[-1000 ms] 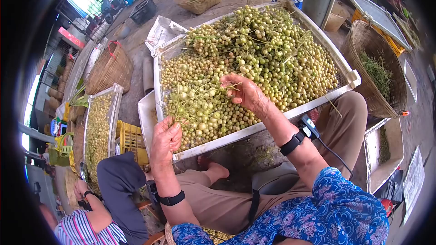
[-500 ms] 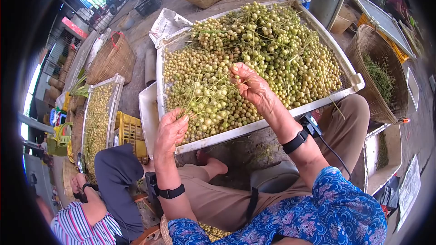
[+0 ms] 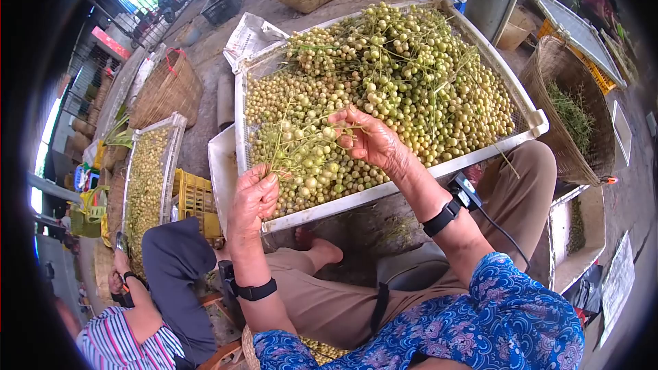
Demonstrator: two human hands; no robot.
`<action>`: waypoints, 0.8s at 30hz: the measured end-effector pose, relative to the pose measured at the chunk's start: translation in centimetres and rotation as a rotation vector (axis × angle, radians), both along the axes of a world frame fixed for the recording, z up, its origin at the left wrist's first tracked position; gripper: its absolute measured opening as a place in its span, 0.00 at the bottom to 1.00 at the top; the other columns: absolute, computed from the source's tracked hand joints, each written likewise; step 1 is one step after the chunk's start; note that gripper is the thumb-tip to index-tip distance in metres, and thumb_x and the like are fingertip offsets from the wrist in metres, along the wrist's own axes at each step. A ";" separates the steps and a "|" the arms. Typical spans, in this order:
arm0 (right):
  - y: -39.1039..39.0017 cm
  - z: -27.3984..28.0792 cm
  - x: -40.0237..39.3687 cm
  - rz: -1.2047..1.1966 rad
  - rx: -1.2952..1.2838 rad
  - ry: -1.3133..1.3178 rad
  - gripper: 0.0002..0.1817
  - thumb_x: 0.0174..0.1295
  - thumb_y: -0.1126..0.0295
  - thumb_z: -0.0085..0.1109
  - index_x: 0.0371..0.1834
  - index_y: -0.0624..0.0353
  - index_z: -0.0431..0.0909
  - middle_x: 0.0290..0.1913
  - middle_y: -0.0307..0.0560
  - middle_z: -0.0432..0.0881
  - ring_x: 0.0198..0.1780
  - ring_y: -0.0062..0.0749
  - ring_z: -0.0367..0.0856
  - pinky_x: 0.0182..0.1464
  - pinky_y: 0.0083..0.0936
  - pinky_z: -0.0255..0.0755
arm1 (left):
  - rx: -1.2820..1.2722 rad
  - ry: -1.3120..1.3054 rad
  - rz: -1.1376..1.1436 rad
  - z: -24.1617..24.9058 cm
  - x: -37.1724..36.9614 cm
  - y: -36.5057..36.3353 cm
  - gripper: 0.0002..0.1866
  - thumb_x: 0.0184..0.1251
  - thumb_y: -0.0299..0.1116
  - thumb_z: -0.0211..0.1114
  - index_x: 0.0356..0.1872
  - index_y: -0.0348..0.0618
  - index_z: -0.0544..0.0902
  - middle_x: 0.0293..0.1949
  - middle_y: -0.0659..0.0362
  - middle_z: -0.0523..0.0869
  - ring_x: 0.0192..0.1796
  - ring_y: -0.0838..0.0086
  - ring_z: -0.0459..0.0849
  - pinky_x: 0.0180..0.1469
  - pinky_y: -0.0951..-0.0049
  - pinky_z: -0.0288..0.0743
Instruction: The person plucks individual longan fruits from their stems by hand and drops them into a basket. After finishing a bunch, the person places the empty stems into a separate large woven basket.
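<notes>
While the left hand (image 3: 253,195) grips the stalk end of a green-stemmed cluster of small yellow-green berries (image 3: 301,147) over the white mesh tray (image 3: 384,192), the right hand (image 3: 367,138) pinches its fruit, so stripping is under way and a firm pull seems next.

Open-air market yard: baskets (image 3: 168,92), fruit trays (image 3: 241,106)

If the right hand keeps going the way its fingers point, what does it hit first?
Probably the stemmed fruit cluster already at the right hand fingertips, pointing left; beyond it, loose fruit in the white tray. Depth is uncertain.
</notes>
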State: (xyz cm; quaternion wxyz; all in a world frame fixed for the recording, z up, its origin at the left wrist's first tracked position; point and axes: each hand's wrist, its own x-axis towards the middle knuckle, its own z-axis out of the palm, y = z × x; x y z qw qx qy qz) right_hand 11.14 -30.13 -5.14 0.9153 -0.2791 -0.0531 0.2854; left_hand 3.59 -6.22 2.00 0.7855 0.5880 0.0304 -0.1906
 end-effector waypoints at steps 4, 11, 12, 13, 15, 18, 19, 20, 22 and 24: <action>0.6 -0.1 0.1 -0.070 -0.154 -0.126 0.11 0.57 0.63 0.54 0.33 0.61 0.73 0.23 0.36 0.73 0.16 0.11 0.64 0.10 0.05 0.53 | 0.039 0.014 0.005 -0.1 0.2 -0.1 0.02 0.61 0.28 0.53 0.32 0.43 0.71 0.14 0.67 0.65 0.10 0.89 0.56 0.10 0.89 0.47; -0.8 -0.4 0.7 -0.372 -0.028 0.045 0.06 0.62 0.67 0.45 0.33 0.57 0.70 0.23 0.35 0.71 0.15 0.12 0.59 0.12 0.08 0.50 | -0.017 0.002 -0.036 0.2 0.0 -0.4 0.02 0.61 0.29 0.53 0.32 0.43 0.71 0.13 0.66 0.65 0.10 0.89 0.56 0.09 0.88 0.47; -0.7 -0.4 0.1 -0.290 -0.100 0.005 0.08 0.63 0.65 0.44 0.38 0.57 0.68 0.24 0.35 0.71 0.17 0.12 0.61 0.12 0.07 0.51 | -0.014 -0.001 -0.040 0.3 0.1 -0.3 0.02 0.61 0.29 0.53 0.32 0.43 0.71 0.13 0.66 0.65 0.10 0.89 0.56 0.09 0.88 0.47; -0.6 -0.2 -0.3 -0.173 -0.141 -0.021 0.10 0.62 0.63 0.44 0.40 0.56 0.68 0.26 0.35 0.71 0.19 0.12 0.64 0.13 0.06 0.52 | -0.030 -0.007 -0.028 0.2 0.0 -0.3 0.03 0.62 0.29 0.53 0.31 0.43 0.71 0.13 0.66 0.65 0.10 0.89 0.56 0.09 0.88 0.47; 0.1 1.0 -1.5 -0.058 -0.117 -0.028 0.13 0.62 0.59 0.45 0.43 0.55 0.68 0.28 0.35 0.71 0.21 0.13 0.67 0.13 0.05 0.54 | -0.049 -0.010 -0.019 0.0 0.1 -0.6 0.03 0.62 0.29 0.53 0.31 0.42 0.71 0.13 0.66 0.65 0.10 0.88 0.56 0.09 0.88 0.47; 0.9 0.9 -1.9 0.026 -0.064 -0.096 0.16 0.60 0.58 0.48 0.46 0.55 0.69 0.36 0.35 0.72 0.24 0.14 0.70 0.13 0.04 0.56 | 0.024 0.012 -0.033 0.0 0.2 -0.9 0.03 0.62 0.29 0.53 0.30 0.42 0.72 0.13 0.67 0.65 0.10 0.89 0.56 0.09 0.89 0.47; 1.1 0.9 -1.9 0.029 -0.080 -0.120 0.17 0.59 0.58 0.50 0.47 0.56 0.69 0.41 0.34 0.72 0.26 0.14 0.70 0.12 0.04 0.56 | 0.072 0.028 -0.047 -0.1 0.3 -1.0 0.05 0.61 0.30 0.53 0.27 0.46 0.68 0.13 0.66 0.64 0.10 0.89 0.56 0.09 0.88 0.47; 1.2 0.7 -1.8 0.019 -0.066 -0.109 0.16 0.59 0.61 0.51 0.47 0.56 0.69 0.41 0.32 0.71 0.26 0.13 0.70 0.13 0.03 0.56 | 0.118 0.042 -0.061 -0.2 0.3 -1.1 0.09 0.60 0.30 0.54 0.24 0.49 0.64 0.13 0.66 0.64 0.09 0.89 0.56 0.08 0.88 0.47; 1.1 0.5 -1.8 0.005 -0.080 -0.107 0.15 0.59 0.62 0.52 0.46 0.56 0.70 0.41 0.32 0.71 0.26 0.13 0.70 0.13 0.03 0.56 | 0.124 0.044 -0.052 -0.1 0.2 -1.5 0.08 0.60 0.30 0.55 0.25 0.48 0.65 0.13 0.66 0.64 0.10 0.89 0.56 0.09 0.88 0.47; 1.3 -0.9 -1.4 -0.032 -0.045 -0.108 0.11 0.57 0.66 0.54 0.41 0.55 0.73 0.36 0.31 0.73 0.25 0.12 0.69 0.12 0.04 0.53 | 0.126 0.051 -0.038 0.0 0.0 -1.6 0.08 0.60 0.30 0.55 0.25 0.48 0.65 0.13 0.67 0.64 0.10 0.89 0.56 0.09 0.88 0.47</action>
